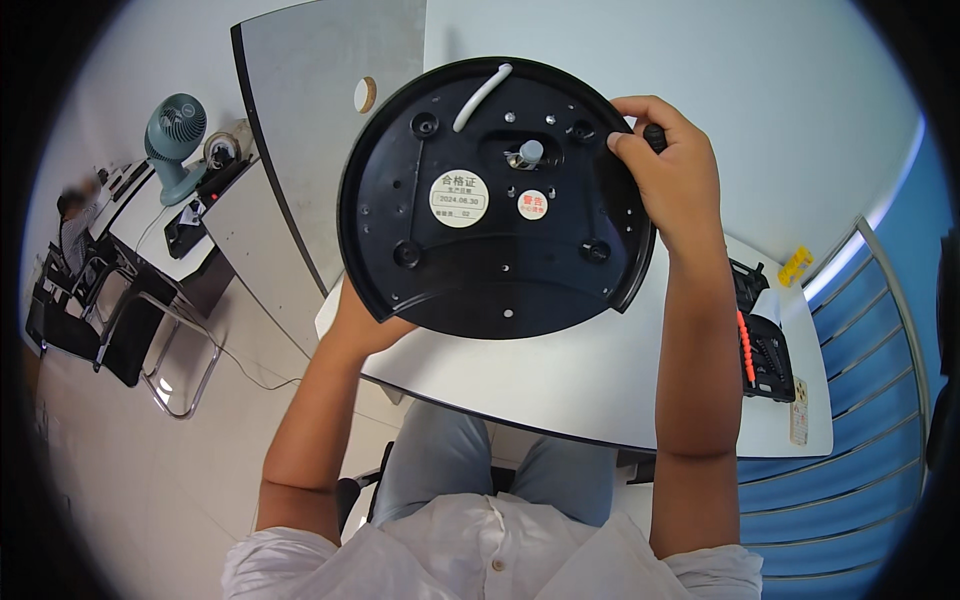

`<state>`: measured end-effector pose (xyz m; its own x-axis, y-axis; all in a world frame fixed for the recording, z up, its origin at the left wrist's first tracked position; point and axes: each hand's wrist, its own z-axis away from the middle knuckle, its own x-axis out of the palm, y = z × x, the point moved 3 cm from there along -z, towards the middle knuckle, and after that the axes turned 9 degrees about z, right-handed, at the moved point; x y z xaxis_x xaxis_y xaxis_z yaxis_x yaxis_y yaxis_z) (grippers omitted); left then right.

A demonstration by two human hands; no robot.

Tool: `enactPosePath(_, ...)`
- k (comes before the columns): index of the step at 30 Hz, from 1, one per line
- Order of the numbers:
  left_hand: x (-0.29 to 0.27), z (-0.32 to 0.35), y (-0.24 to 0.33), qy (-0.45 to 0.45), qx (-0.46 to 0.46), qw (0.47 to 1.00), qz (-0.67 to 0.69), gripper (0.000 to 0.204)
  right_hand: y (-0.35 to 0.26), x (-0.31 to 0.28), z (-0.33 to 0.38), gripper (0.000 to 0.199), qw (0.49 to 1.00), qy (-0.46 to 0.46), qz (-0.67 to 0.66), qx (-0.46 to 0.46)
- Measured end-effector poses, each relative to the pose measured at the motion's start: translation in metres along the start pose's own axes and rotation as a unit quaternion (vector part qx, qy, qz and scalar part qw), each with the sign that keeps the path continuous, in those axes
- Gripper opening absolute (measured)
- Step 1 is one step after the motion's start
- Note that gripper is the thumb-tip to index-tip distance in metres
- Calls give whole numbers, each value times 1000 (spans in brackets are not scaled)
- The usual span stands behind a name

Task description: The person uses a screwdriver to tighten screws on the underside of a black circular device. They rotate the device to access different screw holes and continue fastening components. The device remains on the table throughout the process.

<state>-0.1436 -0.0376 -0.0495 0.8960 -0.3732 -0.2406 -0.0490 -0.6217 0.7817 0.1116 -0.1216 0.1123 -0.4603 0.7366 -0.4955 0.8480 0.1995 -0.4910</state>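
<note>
A round black plastic base is held up in front of me, its recessed underside towards me. It carries a white cord-like strip, a metal stub with a pale cap and two round stickers, one larger than the other. My right hand grips the upper right rim, thumb on the near side. Beside that thumb a rounded black end shows; what it belongs to is hidden. At the lower left rim, my left hand holds the base from behind, most of its fingers out of sight.
Below the base lies a white table. On its right are an open black tool case, a red-orange rod, a yellow object and a pale remote-like strip. A metal railing borders the right; a green fan stands farther left.
</note>
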Motion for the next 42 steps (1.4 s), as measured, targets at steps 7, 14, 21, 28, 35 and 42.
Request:
enactPosePath(7, -28, 9, 43, 5, -5, 910, 415, 94, -6, 2, 11, 22, 1000, -3, -25, 7)
enactPosePath(14, -12, 29, 50, 100, -203, 836, 501, 55, -26, 6, 34, 19, 999, 1, -51, -15)
enactPosePath(21, 8, 60, 38, 141, -237, 754, 597, 64, -27, 20, 41, 23, 994, -28, -64, -85)
enactPosePath(28, 0, 42, 29, 160, -243, 703, 649, 56, 59, -12, 42, 25, 985, -2, -141, 96)
enactPosePath(35, -16, 22, 21, 163, -205, 680, 685, 42, 261, 7, 107, 10, 968, -93, 177, 150)
enactPosePath(42, -20, 16, 22, 214, -202, 645, 705, 36, 255, 49, 130, 16, 915, -288, 236, 153)
